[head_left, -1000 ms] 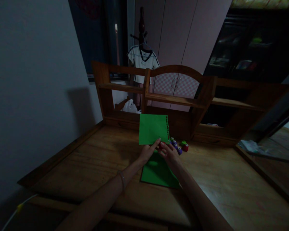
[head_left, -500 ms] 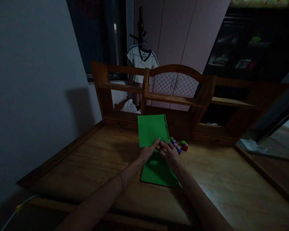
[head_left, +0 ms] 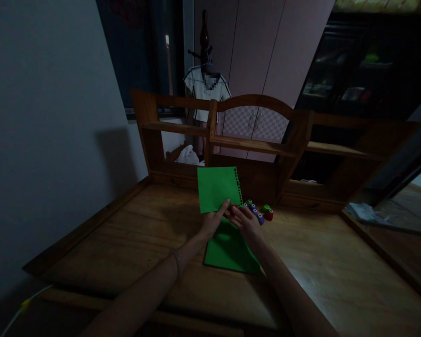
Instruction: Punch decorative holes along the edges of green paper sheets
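Left hand (head_left: 212, 223) grips the lower edge of a green paper sheet (head_left: 217, 188) between thumb and fingers and holds it upright above the desk. Right hand (head_left: 247, 222) is closed around a small red paper punch (head_left: 232, 210) at the sheet's lower right corner; most of the tool is hidden by the fingers, so whether the paper sits in its slot cannot be told. A column of small punched holes runs down the right edge of the sheet, stopping just above the punch.

Judgement: the step in hand is edge punching, with the row nearly at the bottom corner. The next move calls for the sheet's edge to be seated squarely in the punch, in line with the existing holes, and for a firm squeeze while the left hand keeps the sheet steady.

A second green sheet (head_left: 229, 250) lies flat on the wooden desk (head_left: 126, 234) beneath both hands. Just beyond the right hand, a cluster of spare punches (head_left: 257, 213), purple, green and red, rests on the desk. A wooden shelf unit (head_left: 259, 145) stands at the desk's rear.
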Demonstrator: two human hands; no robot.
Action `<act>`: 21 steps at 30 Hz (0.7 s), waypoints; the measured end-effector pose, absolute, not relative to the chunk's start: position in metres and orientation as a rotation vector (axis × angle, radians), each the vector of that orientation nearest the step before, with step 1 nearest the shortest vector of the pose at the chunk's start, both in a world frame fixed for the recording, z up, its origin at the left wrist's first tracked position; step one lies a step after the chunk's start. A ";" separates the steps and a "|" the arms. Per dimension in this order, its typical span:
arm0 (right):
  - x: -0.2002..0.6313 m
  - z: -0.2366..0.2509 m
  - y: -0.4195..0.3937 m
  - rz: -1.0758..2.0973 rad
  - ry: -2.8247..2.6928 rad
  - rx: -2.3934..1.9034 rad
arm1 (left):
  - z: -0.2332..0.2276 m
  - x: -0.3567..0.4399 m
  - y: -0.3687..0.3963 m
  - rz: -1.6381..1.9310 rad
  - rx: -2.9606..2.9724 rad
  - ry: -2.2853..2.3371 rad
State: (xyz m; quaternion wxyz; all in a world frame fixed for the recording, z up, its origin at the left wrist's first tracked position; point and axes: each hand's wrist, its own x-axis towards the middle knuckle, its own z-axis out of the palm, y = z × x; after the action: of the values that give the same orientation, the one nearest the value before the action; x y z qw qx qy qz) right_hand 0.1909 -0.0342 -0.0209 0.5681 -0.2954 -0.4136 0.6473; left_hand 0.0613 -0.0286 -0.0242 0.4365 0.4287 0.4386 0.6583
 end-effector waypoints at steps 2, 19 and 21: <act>0.191 -0.021 -0.034 1.522 -0.982 -0.693 | -0.025 0.062 -0.028 1.564 1.058 1.090; 0.187 -0.020 -0.038 1.546 -1.122 -0.721 | -0.031 0.057 -0.030 1.482 1.133 1.093; 0.187 -0.020 -0.039 1.556 -1.119 -0.710 | -0.032 0.057 -0.030 1.474 1.142 1.110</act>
State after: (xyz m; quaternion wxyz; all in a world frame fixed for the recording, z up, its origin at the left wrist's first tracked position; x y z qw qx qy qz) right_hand 0.1872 -0.0392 -0.0199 0.5217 -0.2965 -0.4669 0.6496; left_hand 0.0568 -0.0301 -0.0316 0.4670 0.4652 0.4522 0.6008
